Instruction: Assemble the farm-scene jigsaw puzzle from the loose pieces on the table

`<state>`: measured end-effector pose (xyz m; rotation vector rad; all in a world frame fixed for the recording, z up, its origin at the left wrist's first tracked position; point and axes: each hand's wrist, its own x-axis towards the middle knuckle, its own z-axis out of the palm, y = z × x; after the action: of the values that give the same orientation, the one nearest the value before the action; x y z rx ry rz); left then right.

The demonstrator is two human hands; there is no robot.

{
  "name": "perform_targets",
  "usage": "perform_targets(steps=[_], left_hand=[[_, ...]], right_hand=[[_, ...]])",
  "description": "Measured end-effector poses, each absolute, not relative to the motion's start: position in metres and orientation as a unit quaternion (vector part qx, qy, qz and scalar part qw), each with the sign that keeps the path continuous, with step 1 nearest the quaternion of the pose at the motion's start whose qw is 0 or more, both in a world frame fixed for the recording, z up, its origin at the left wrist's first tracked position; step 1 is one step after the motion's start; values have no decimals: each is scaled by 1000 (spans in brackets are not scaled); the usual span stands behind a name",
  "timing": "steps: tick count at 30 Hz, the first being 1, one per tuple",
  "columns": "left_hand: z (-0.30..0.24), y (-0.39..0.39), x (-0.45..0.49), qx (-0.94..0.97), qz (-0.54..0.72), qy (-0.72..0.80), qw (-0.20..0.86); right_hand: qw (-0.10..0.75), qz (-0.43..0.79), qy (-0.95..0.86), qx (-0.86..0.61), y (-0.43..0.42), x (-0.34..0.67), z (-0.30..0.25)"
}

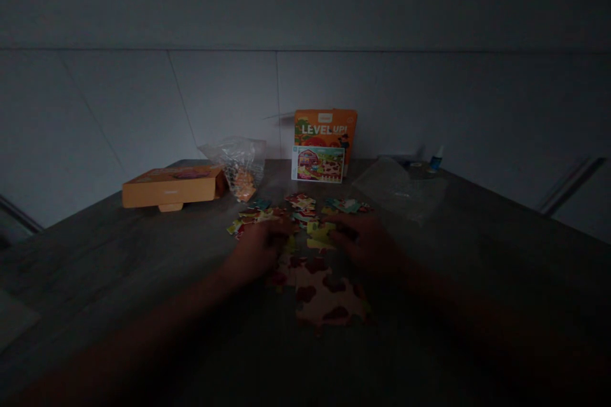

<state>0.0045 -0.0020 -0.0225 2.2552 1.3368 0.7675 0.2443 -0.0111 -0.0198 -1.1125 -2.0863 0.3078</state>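
My right hand (pixel 366 243) reaches in from the right, thumb and forefinger closed at the edge of a yellow-green puzzle piece (pixel 319 235). Curled over the left side of a pile of loose puzzle pieces (pixel 261 213) is my left hand (pixel 258 249); its fingertips are dim, and what they pinch is hidden. Between and below the hands lie joined puzzle pieces with a cow-spot pattern (pixel 324 296), pale with dark red patches. More pieces (pixel 301 202) lie just beyond the hands, some overlapping.
An orange box (pixel 169 189) lies at the left, beside a clear bag of pieces (pixel 244 172). A farm picture card (pixel 319 164) leans on an upright orange "LEVEL UP!" package (pixel 351 130). At the right are a crumpled clear bag (pixel 401 187) and a small bottle (pixel 436 159).
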Motion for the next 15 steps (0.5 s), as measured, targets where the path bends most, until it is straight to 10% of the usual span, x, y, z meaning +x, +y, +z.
perform_targets(steps=[15], left_hand=[[-18, -8, 6, 834, 201, 470, 209]], right_hand=[[310, 140, -854, -395, -14, 244, -19]])
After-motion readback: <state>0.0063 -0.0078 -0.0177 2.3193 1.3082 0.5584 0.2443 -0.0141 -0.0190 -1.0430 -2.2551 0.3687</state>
